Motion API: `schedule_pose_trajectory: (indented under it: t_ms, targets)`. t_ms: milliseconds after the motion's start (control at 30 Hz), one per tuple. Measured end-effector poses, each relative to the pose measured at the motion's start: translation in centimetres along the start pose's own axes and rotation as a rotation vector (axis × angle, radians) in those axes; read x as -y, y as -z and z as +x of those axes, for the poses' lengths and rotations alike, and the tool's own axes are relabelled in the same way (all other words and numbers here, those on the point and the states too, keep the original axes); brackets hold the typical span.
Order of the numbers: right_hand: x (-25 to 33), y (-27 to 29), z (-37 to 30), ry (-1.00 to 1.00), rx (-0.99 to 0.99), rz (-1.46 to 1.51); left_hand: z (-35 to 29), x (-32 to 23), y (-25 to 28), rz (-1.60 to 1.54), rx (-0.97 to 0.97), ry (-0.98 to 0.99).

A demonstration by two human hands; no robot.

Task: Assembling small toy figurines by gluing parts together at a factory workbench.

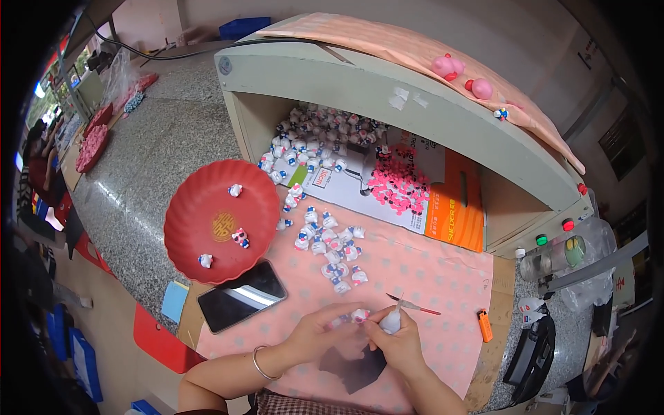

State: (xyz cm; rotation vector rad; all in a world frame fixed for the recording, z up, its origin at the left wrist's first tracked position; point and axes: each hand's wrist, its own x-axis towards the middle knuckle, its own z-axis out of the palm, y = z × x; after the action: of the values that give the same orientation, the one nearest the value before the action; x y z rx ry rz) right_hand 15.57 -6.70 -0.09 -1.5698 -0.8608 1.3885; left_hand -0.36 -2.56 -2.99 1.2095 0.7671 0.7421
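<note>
My left hand (317, 335) is closed on a small white and pink figurine (359, 316), pinched at the fingertips. Close against it, my right hand (401, 346) grips a small white squeeze bottle (391, 321) whose thin tip points up and away. Below both hands lies a dark cloth or sheet (366, 371). Several white and blue figurines (337, 238) stand in a loose group on the pink patterned cloth (443, 283) just beyond. A thin red-handled brush (418, 306) rests right of the bottle.
A red scalloped bowl (197, 238) at left holds 3 figurines. Beside it lies a black phone (242, 296). The pale shelf box (387, 72) shelters many white figurines (311, 142) and pink-and-black pieces (400, 181). An orange lighter (484, 325), black bag (531, 356) and clear bottle (553, 259) are right.
</note>
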Motion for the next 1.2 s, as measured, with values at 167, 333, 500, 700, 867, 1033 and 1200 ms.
schedule_pose_trajectory:
  t_ms: [167, 333, 500, 700, 867, 1033, 1200]
  targets:
    - [0.0, -0.7, 0.6, 0.076, -0.051, 0.089, 0.6, 0.2, 0.4, -0.025, 0.012, 0.007]
    - [-0.1, -0.1, 1.0, 0.108, -0.015, 0.074, 1.0, -0.9, 0.3, -0.366, 0.059, 0.192]
    - [-0.7, 0.4, 1.0, 0.253, -0.009, 0.031, 0.9, -1.0, -0.2, -0.455, 0.071, 0.226]
    - [-0.1, 0.7, 0.7, 0.181, 0.04, 0.082, 0.9, -1.1, -0.5, -0.537, 0.072, 0.238]
    - [0.3, 0.8, 1.1, 0.161, 0.044, 0.056, 1.5, -0.8, -0.4, -0.532, 0.078, 0.241]
    - [-0.7, 0.4, 1.6, 0.188, -0.002, -0.005, 1.6, -0.2, -0.1, -0.469, 0.059, 0.21]
    - [-1.0, -0.2, 1.8, 0.164, 0.021, 0.027, 1.3, 0.4, 0.5, -0.462, 0.046, 0.22]
